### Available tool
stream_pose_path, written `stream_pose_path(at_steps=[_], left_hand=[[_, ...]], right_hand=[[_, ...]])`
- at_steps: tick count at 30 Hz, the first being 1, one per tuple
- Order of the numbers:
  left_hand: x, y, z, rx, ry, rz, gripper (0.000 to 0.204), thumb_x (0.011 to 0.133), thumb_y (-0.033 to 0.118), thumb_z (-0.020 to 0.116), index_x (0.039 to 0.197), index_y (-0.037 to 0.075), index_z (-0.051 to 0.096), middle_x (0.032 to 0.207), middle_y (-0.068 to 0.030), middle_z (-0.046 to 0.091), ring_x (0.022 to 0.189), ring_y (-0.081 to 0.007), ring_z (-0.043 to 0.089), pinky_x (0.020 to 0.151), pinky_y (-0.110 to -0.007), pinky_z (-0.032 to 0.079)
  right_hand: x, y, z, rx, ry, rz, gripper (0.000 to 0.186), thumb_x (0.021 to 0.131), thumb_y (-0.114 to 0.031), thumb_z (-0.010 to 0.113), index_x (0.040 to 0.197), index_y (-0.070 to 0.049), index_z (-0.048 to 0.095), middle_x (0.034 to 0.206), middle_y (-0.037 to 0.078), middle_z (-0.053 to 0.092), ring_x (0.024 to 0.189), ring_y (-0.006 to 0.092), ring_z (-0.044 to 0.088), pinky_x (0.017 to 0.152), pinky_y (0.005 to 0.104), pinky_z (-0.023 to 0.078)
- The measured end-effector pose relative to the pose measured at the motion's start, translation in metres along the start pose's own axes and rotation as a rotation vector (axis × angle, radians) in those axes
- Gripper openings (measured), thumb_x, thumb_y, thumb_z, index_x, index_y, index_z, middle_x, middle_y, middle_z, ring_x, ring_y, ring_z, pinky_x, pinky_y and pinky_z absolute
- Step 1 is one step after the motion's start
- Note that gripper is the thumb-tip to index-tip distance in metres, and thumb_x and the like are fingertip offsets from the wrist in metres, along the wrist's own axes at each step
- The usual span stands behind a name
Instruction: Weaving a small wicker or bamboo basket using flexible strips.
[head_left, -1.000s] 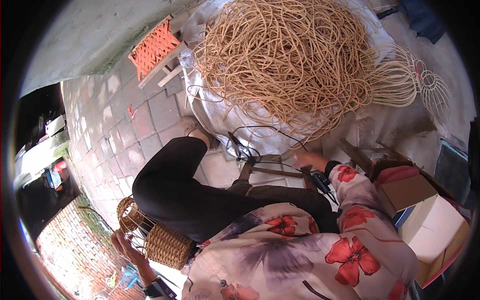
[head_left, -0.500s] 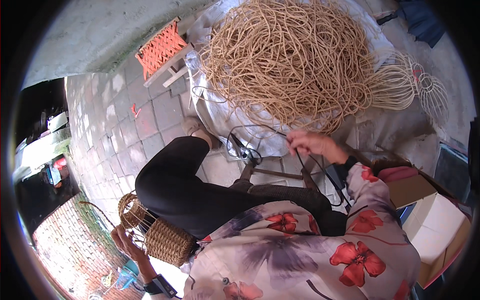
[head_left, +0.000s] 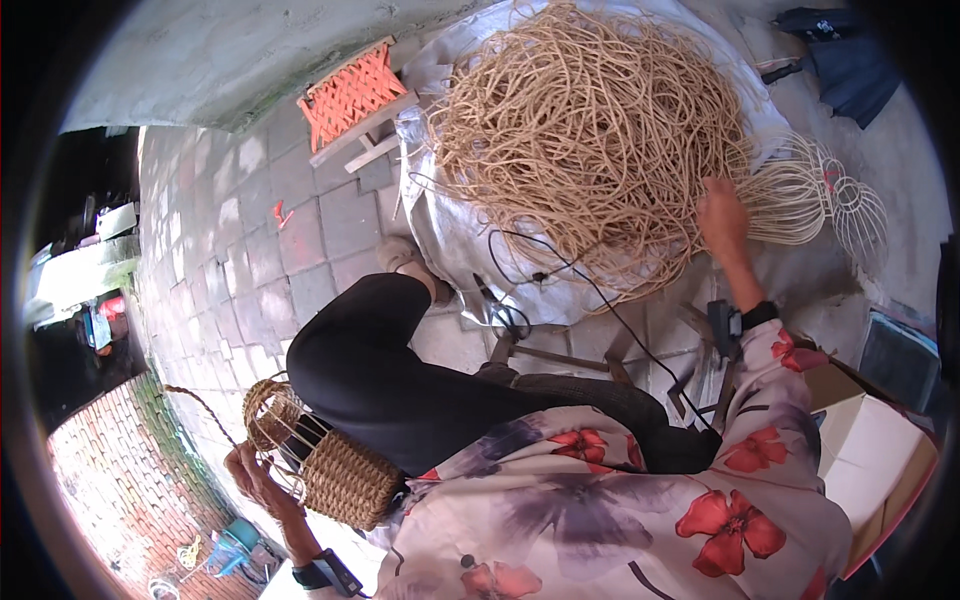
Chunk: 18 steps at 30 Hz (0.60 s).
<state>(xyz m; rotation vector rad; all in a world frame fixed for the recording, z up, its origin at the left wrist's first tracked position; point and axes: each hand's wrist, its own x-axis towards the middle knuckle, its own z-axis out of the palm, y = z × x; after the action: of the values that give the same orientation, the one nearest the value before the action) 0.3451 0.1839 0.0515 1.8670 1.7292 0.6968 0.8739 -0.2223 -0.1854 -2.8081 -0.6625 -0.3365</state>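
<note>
Beside my left thigh lies a small basket (head_left: 350,480) of brown twisted rope, tipped on its side, with bare pale rods between its woven body and a narrower woven ring. My left hand (head_left: 260,482) is closed at these rods, and a loose rope tail (head_left: 200,412) sticks out above its fingers. My right hand (head_left: 722,218) reaches to the right edge of a big heap of tan rope (head_left: 590,130), its fingers curled in. Whatever it may hold there is hidden. A black cord (head_left: 625,320) runs from the sheet's near edge to below my right forearm.
Under the heap spreads a pale plastic sheet (head_left: 430,225). To its right lies a bundle of pale rods (head_left: 790,205). A low stool with orange webbing (head_left: 352,95) stands at the far left, a cardboard box (head_left: 870,450) at the right, a dark umbrella (head_left: 850,75) at the back right.
My right hand has moved away from the black cord, forward and right to the rope heap; the cord now hangs lower. My left hand stays at the basket. The view has shifted slightly.
</note>
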Motion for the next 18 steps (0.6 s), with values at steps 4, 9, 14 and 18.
stream_pose_path(at_steps=[4,9,14,18], left_hand=[[-0.001,-0.009,-0.009,0.022,0.035,-0.009,0.031,0.094,0.034,0.052,0.098,0.003,0.055,0.099,-0.0054,0.051,0.089,-0.0161,0.053,0.074,-0.033,0.044],[-0.023,-0.011,-0.016,0.044,0.116,0.020,0.030,0.096,0.028,0.052,0.100,-0.001,0.057,0.093,-0.0084,0.053,0.085,-0.0164,0.054,0.067,-0.029,0.046],[-0.047,-0.018,-0.020,-0.042,0.165,-0.048,0.015,0.094,0.018,0.056,0.094,0.003,0.052,0.091,-0.0043,0.053,0.084,-0.0138,0.052,0.070,-0.029,0.047],[-0.060,-0.015,-0.021,-0.058,0.199,-0.044,0.016,0.094,0.016,0.051,0.095,0.001,0.055,0.095,-0.0064,0.053,0.086,-0.0147,0.053,0.069,-0.028,0.047]], right_hand=[[-0.069,-0.120,0.064,0.587,-0.678,-0.397,0.012,0.081,-0.016,0.054,0.086,-0.010,0.064,0.075,0.016,0.062,0.074,0.0361,0.062,0.064,0.0443,0.048],[-0.171,-0.239,0.153,0.454,-1.256,-0.779,0.018,0.077,-0.014,0.052,0.086,-0.007,0.067,0.084,0.019,0.065,0.082,0.0382,0.065,0.068,0.0487,0.051],[-0.192,-0.268,0.181,0.408,-0.884,-1.035,0.018,0.080,-0.021,0.056,0.091,-0.010,0.065,0.094,0.010,0.060,0.084,0.0292,0.062,0.065,0.0480,0.050],[-0.172,-0.287,0.202,0.262,-0.823,-0.880,0.014,0.080,-0.022,0.057,0.084,-0.012,0.066,0.091,0.005,0.061,0.087,0.0257,0.061,0.065,0.0447,0.047]])
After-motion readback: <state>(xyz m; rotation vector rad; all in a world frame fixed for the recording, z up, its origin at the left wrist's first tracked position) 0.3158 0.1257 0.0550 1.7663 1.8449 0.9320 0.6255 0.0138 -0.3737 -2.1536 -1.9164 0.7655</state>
